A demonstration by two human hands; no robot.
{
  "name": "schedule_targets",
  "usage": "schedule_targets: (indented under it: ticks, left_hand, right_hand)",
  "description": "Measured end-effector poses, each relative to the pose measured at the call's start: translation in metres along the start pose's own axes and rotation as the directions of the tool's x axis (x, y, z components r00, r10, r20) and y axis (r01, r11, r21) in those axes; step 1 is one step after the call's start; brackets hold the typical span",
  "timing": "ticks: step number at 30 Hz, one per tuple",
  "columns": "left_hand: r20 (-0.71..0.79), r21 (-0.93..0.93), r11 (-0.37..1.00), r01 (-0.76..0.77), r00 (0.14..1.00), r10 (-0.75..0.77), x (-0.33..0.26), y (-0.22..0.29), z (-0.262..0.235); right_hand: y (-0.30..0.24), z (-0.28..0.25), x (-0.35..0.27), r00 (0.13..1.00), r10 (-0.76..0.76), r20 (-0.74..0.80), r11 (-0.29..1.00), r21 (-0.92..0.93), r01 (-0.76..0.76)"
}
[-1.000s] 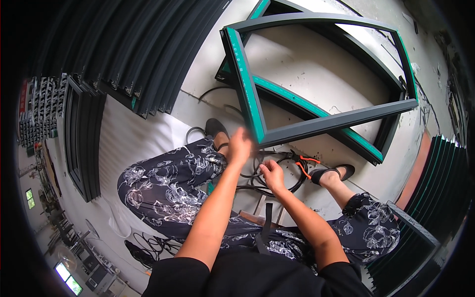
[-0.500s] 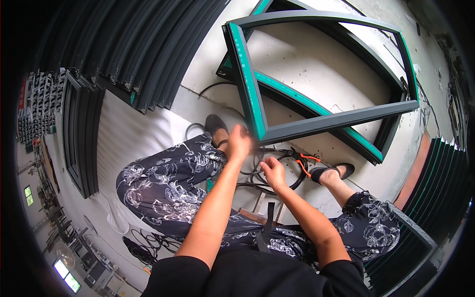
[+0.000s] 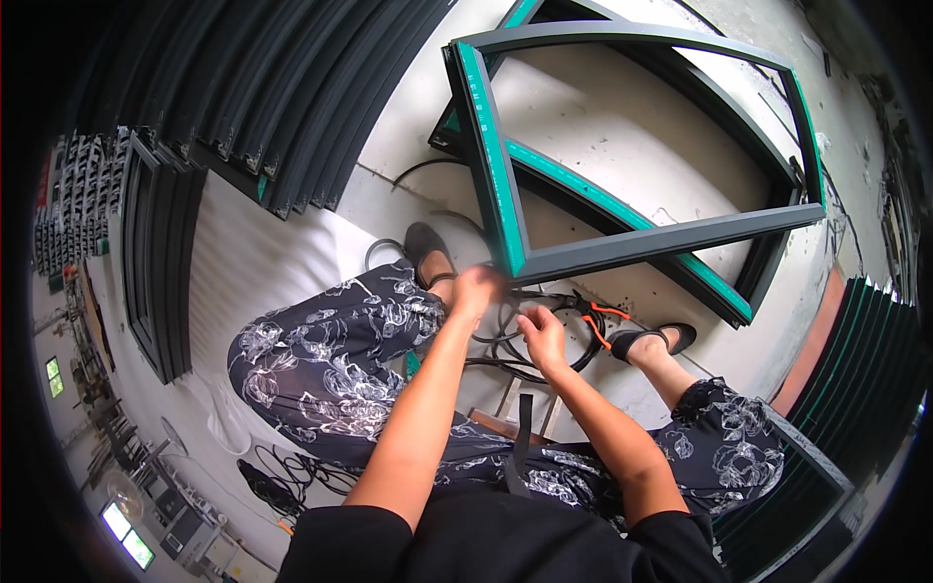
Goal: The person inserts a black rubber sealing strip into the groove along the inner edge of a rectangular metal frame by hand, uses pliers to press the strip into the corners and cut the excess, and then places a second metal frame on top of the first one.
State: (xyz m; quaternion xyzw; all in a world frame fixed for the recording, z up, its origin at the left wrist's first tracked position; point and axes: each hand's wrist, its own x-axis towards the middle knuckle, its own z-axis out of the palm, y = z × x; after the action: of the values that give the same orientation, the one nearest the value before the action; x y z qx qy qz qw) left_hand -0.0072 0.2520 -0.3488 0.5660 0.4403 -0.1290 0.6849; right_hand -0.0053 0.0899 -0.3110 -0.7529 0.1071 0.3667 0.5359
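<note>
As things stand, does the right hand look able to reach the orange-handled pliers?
Probably yes. The right hand is close to the orange-handled pliers, which the dark grey frame does not seem to cover. Black cable loops lie beside them, but nothing seems to block the way.

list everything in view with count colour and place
overlapping frames: two, dark grey and green, ahead
stacked profiles: many, dark grey, upper left
standing frames: several, dark grey, left
green-edged pieces: many, dark, right
cable coil: one, black, centre
handles: two, orange, by coil
cable tangle: one, black, lower left
windows: two, bright, lower left
shoes: two, black, either side of coil
trousers: one pair, black and white, lower middle
left hand: one, blurred, near frame corner
right hand: one, bare, by coil
</note>
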Motion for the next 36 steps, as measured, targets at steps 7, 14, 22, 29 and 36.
schedule_targets:
  ticks: [7, 14, 22, 29, 36]
  left_hand:
    - [0.063, -0.162, 0.986, 0.030, 0.998, -0.020, -0.016, 0.009, 0.003]
    - [0.088, -0.094, 0.990, 0.101, 0.992, -0.093, 0.004, 0.016, -0.009]
    - [-0.382, -0.143, 0.959, -0.246, 0.907, 0.176, 0.070, 0.057, -0.021]
    - [-0.328, 0.702, 0.586, -0.404, 0.547, 0.770, 0.077, 0.104, -0.001]
    - [-0.294, 0.464, 0.800, -0.381, 0.785, 0.545, 0.074, 0.123, -0.002]
  right_hand:
    - [-0.017, -0.011, 0.001, 0.986, -0.155, -0.053, 0.981, -0.129, 0.148]
    - [-0.029, -0.023, 0.010, 0.968, -0.251, -0.028, 0.917, -0.327, 0.228]
    - [-0.026, -0.018, 0.015, 0.954, -0.300, -0.020, 0.901, -0.334, 0.277]
    - [-0.027, -0.020, 0.012, 0.973, -0.231, -0.004, 0.917, -0.335, 0.217]
    - [-0.022, -0.019, 0.013, 0.969, -0.247, 0.002, 0.902, -0.365, 0.231]
